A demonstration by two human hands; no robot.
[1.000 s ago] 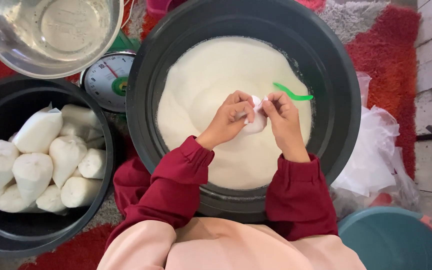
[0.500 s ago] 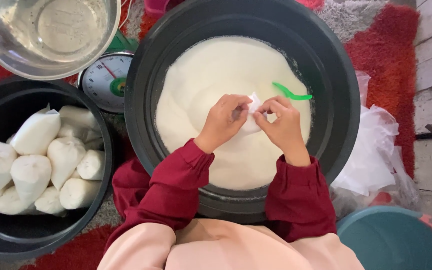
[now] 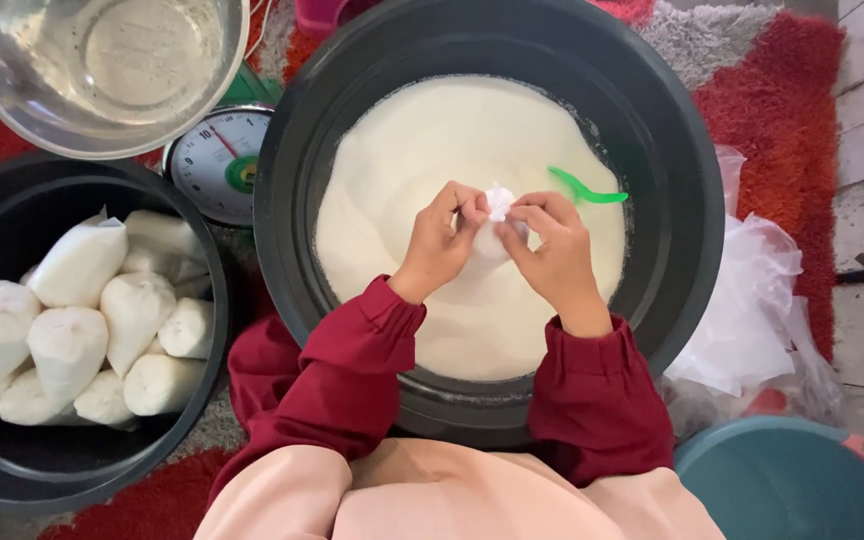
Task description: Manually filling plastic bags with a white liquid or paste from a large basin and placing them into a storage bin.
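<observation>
Left hand: the left hand (image 3: pixel 439 243) reaches in from a dark red sleeve, wrist low, knuckles up, over the middle of the large black round plastic tub (image 3: pixel 682 150). Its fingers are curled narrow, the tips pinched on the gathered top of the small clear plastic bag packed with white powder (image 3: pixel 497 215).

Right hand: the right hand (image 3: pixel 552 250) mirrors it from the other side, forearm angled inward and palm turned down. Its fingers are bent close together, thumb and forefinger gripping the same bag at its neck.

Bag position: the small bag sits between the two hands, just above the heap of fine white powder (image 3: pixel 422 150) that fills the tub; whether its base touches the powder cannot be told.

Scoop: a bright green plastic spoon (image 3: pixel 587 190) lies on the powder just beside the right hand, not touching it.

Filled bags: a pile of white filled plastic bags (image 3: pixel 82 320) lies in a second black round tub (image 3: pixel 12 470) at the left, well apart from the hands.

Other items: a round dial kitchen scale with a green body (image 3: pixel 222 160) stands between the two tubs, and a shiny metal bowl (image 3: pixel 102 70) sits beyond it. Loose clear plastic bags (image 3: pixel 752 310) lie on the red rug (image 3: pixel 772 110) to the right.
</observation>
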